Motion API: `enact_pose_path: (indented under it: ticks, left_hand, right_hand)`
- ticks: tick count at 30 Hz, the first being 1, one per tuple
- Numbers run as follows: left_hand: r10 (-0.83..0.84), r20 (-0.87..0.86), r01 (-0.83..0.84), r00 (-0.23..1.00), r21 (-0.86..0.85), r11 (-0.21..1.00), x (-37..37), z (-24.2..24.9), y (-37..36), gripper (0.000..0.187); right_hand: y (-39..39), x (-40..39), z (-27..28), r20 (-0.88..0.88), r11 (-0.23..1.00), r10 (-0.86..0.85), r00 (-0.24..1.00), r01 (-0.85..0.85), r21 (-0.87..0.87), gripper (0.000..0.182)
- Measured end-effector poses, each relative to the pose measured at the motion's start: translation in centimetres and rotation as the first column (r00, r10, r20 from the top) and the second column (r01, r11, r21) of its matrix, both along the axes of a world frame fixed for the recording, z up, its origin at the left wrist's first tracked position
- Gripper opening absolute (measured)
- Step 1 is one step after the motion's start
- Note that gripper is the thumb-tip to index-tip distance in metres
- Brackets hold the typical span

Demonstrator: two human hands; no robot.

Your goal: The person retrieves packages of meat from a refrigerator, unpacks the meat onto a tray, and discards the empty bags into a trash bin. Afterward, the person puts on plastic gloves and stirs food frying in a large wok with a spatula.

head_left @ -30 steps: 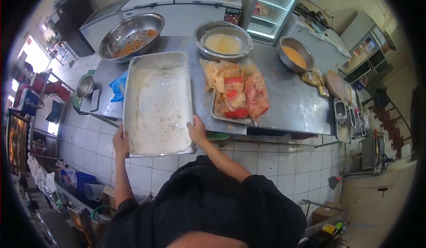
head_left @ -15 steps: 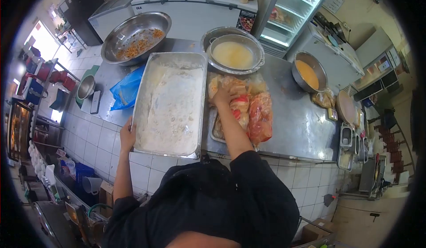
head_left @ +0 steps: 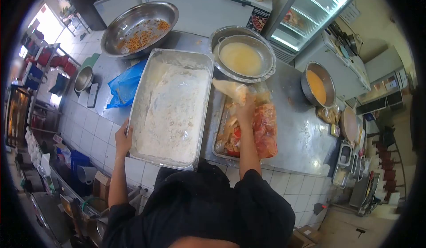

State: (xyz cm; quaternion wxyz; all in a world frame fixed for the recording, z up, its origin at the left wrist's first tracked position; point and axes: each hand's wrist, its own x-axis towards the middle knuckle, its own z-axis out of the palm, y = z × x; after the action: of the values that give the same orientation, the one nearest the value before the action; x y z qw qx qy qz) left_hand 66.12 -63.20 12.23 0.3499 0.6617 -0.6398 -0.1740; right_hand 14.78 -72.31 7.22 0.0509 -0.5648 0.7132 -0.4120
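Note:
My left hand (head_left: 123, 138) is closed on the left rim of a deep metal tray (head_left: 206, 115) with white flour (head_left: 171, 110) spread over its bottom. To the right of that tray, my right hand (head_left: 246, 111) grips a pale piece of raw chicken (head_left: 230, 89), lifted above a smaller metal tray (head_left: 217, 145). In the smaller tray lie more pieces of chicken (head_left: 230, 134) with clear plastic and red print. A plastic bag of reddish meat (head_left: 265, 130) lies against my right hand's far side. My right fingertips are partly hidden by the chicken.
Behind the smaller tray, a metal bowl of pale yellow liquid (head_left: 242, 59) sits in a larger bowl. A wide bowl with orange crumbs (head_left: 142, 39) and a blue plastic bag (head_left: 126, 86) are to the left. A bowl of orange liquid (head_left: 317, 88) stands at the right.
My right hand has closed on a chicken piece and raised it out of the pile, moving a little right. My left hand stays on the flour tray. The view has shifted slightly.

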Motion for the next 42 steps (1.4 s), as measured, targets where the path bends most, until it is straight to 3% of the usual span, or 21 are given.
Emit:
enact_pose_path:
  ticks: [1, 4, 10, 13, 16, 18, 20, 21, 22, 24, 26, 29, 32, 34, 35, 37, 42]
  left_hand:
    - [0.006, -0.012, -0.006, 1.000, 0.021, 1.000, 0.3, -0.3, 0.0, 0.042]
    - [0.040, -0.013, -0.039, 0.999, 0.103, 0.994, 0.4, -0.1, 0.2, 0.041]
    - [0.118, 0.078, -0.134, 0.990, 0.243, 0.961, -1.1, 2.7, 0.0, 0.043]
    - [0.189, 0.335, -0.105, 0.923, -0.253, 0.962, -3.4, 3.2, -0.8, 0.037]
    - [0.166, 0.326, -0.031, 0.931, -0.382, 0.923, -9.4, 6.8, -2.2, 0.031]
    - [-0.044, 0.204, 0.121, 0.978, -0.381, 0.917, -14.5, 8.3, -3.4, 0.029]
    - [-0.332, 0.096, 0.346, 0.938, -0.226, 0.911, -20.0, 8.8, -4.6, 0.026]
    - [-0.454, 0.111, 0.467, 0.884, -0.246, 0.849, -23.1, 8.9, -5.4, 0.025]
    - [-0.590, 0.070, 0.593, 0.804, -0.145, 0.792, -25.9, 8.7, -6.8, 0.025]
    - [-0.683, 0.169, 0.678, 0.711, 0.096, 0.729, -31.4, 6.3, -9.8, 0.038]
    - [-0.699, 0.355, 0.653, 0.621, 0.260, 0.711, -36.5, 2.7, -12.5, 0.044]
    - [-0.502, 0.554, 0.532, 0.664, 0.122, 0.838, -40.9, -4.8, -16.2, 0.046]
    - [-0.570, 0.412, 0.456, 0.711, 0.348, 0.819, -41.6, -9.1, -19.6, 0.034]
    - [-0.671, 0.367, 0.566, 0.644, 0.361, 0.741, -40.7, -9.9, -21.3, 0.027]
    - [-0.713, 0.354, 0.613, 0.605, 0.364, 0.701, -40.2, -9.3, -21.8, 0.024]
    - [-0.698, 0.406, 0.622, 0.590, 0.322, 0.714, -39.9, -7.2, -21.6, 0.018]
    - [-0.702, 0.521, 0.685, 0.485, 0.273, 0.676, -40.1, -5.2, -21.7, 0.015]
  right_hand:
    - [0.0, -0.5, -0.4, 0.027, 1.000, 0.003, 1.000, -0.002, -0.026, 0.048]
    - [1.5, 0.0, 5.6, 0.188, 1.000, -0.013, 0.982, 0.014, -0.003, 0.048]
    - [2.6, -0.1, 11.2, 0.173, 0.999, 0.032, 0.984, -0.034, 0.005, 0.041]
    - [1.6, -2.1, 12.0, 0.068, 0.994, -0.041, 0.997, 0.048, -0.101, 0.039]
    - [1.6, -3.5, 16.5, 0.157, 0.999, -0.007, 0.988, 0.012, -0.031, 0.037]
    - [2.0, -5.3, 17.6, 0.108, 0.999, -0.048, 0.993, 0.048, 0.001, 0.037]
    - [2.7, -7.2, 17.9, 0.096, 0.997, -0.068, 0.993, 0.070, -0.018, 0.038]
    - [3.4, -8.3, 17.3, 0.107, 0.996, -0.071, 0.992, 0.076, -0.050, 0.039]
    - [4.2, -9.1, 17.1, 0.118, 0.993, -0.074, 0.990, 0.084, -0.082, 0.040]
    - [6.2, -8.9, 17.5, 0.137, 0.982, -0.132, 0.982, 0.148, -0.121, 0.042]
    - [7.9, -8.7, 17.4, 0.145, 0.967, -0.173, 0.974, 0.196, -0.165, 0.043]
    - [9.7, -8.7, 14.9, 0.134, 0.946, -0.229, 0.964, 0.253, -0.205, 0.045]
    - [11.7, -7.9, 11.7, 0.142, 0.935, -0.282, 0.949, 0.305, -0.180, 0.047]
    - [13.3, -6.5, 9.7, 0.224, 0.930, -0.285, 0.932, 0.325, -0.170, 0.048]
    - [14.0, -6.1, 8.9, 0.173, 0.939, -0.274, 0.946, 0.302, -0.166, 0.049]
    - [15.0, -5.3, 7.6, 0.075, 0.954, -0.246, 0.966, 0.255, -0.159, 0.050]
    - [13.9, -6.6, 7.6, 0.159, 0.907, -0.352, 0.922, 0.378, -0.187, 0.053]
